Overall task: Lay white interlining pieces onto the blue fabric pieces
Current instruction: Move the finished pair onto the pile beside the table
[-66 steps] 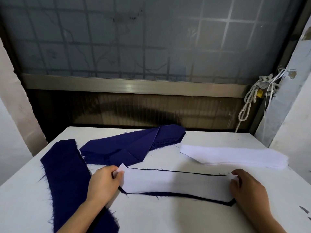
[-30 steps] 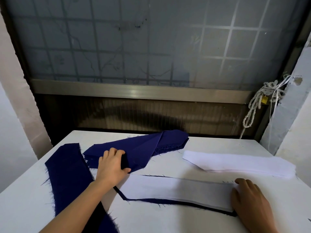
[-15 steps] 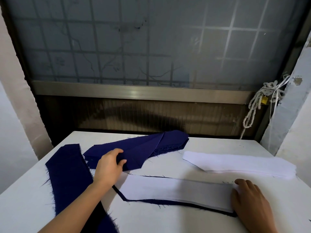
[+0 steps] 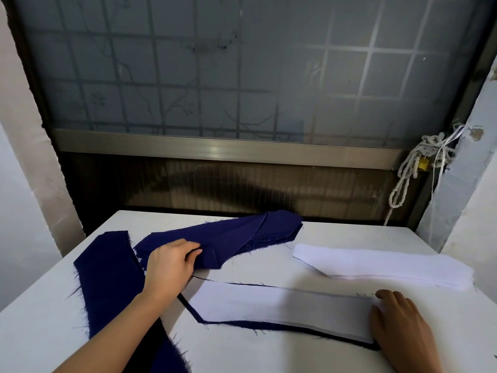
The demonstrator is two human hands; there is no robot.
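White interlining piece (image 4: pixel 282 305) lies on a blue fabric piece (image 4: pixel 255 324) on the tabletop (image 4: pixel 349 235), right grip (image 4: pixel 400 327) flat and relaxed on its end; left grip (image 4: pixel 172 265) pinches the folded blue stack (image 4: pixel 242 235) (next step, presumably): peel one free.

White counter (image 4: pixel 349 232) fills 4 to 8 o'clock. Behind it, w/ frosted glass, faint branch pattern and a grid of bars, a big window (image 4: pixel 215 76) spans 10 to 2. Under the glass a metal rail (image 4: pixel 215 149) runs L to R; below that a dark ribbed panel (image 4: pixel 242 187) reaches down to the counter's far edge. At 3 o'clock a knotted white rope (image 4: pixel 403 179) hangs by a yellow padlock (image 4: pixel 423 163). Pale wall (image 4: pixel 27 184) at 9; pillar (image 4: pixel 462 170) at 3, w/ a chipped patch (image 4: pixel 476 133).
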